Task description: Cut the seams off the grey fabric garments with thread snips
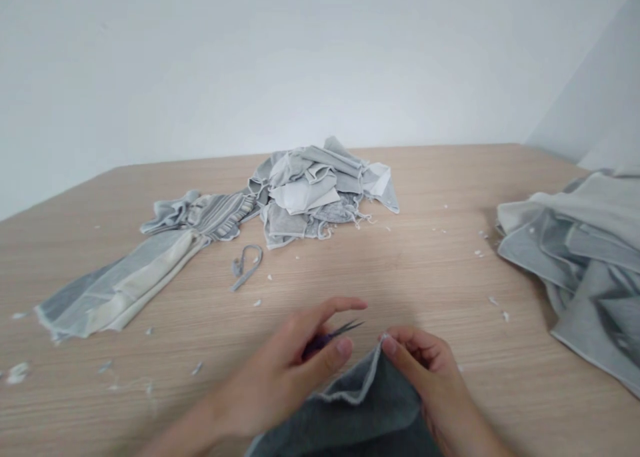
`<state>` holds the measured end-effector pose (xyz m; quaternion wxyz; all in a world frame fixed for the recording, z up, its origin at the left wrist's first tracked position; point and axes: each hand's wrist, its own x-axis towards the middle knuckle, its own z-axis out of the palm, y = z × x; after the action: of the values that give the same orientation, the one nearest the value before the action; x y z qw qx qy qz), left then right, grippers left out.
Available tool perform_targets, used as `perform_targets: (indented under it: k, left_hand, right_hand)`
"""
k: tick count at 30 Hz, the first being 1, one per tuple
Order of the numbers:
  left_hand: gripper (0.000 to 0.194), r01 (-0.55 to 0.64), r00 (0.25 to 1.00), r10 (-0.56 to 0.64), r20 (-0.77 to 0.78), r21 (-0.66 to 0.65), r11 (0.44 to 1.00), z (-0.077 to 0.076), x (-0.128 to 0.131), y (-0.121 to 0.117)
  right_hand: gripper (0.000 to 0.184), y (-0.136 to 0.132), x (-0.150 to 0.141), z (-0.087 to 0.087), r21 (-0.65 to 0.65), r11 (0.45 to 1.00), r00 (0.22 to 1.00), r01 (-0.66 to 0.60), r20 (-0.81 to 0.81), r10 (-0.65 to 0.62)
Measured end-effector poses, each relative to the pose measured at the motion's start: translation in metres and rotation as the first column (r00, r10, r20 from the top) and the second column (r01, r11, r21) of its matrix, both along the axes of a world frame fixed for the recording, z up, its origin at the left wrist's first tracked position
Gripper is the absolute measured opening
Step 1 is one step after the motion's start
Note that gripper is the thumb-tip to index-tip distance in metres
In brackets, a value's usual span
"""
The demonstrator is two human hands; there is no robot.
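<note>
Cloth [370, 414] dk grey w/ pale hem; R hand [430, 370] pinching its corner.

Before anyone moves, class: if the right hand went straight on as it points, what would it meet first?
The right hand would probably meet the scissors in the left hand first, though depth is unclear.

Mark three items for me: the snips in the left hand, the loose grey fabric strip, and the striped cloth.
Snips [338, 332]: head view, base of the blades.
Grey fabric strip [247, 276]: head view, its straighter lower stretch.
Striped cloth [223, 216]: head view, middle of the stripes.
</note>
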<state>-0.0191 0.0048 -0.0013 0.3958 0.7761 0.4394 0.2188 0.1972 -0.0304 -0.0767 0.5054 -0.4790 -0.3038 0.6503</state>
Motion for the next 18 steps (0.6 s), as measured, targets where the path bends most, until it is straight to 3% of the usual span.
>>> perform_targets:
  k: [5,10,18]
  left_hand:
    - [0.034,0.069,0.992,-0.049,-0.117,0.175,0.982,-0.004,0.008,-0.014]
    - [0.036,0.14,0.972,-0.087,-0.218,0.242,0.96,-0.01,0.017,-0.015]
    - [0.034,0.2,0.968,-0.12,-0.221,0.39,0.899,-0.01,0.016,-0.005]
  right_hand:
    - [0.03,-0.008,-0.003,-0.002,-0.073,0.997,0.998,-0.015,-0.057,0.011]
    - [0.025,-0.008,-0.001,-0.001,-0.04,0.996,0.995,-0.082,-0.062,0.08]
    - [0.01,-0.008,0.012,-0.011,0.013,0.976,0.967,-0.219,-0.128,0.219]
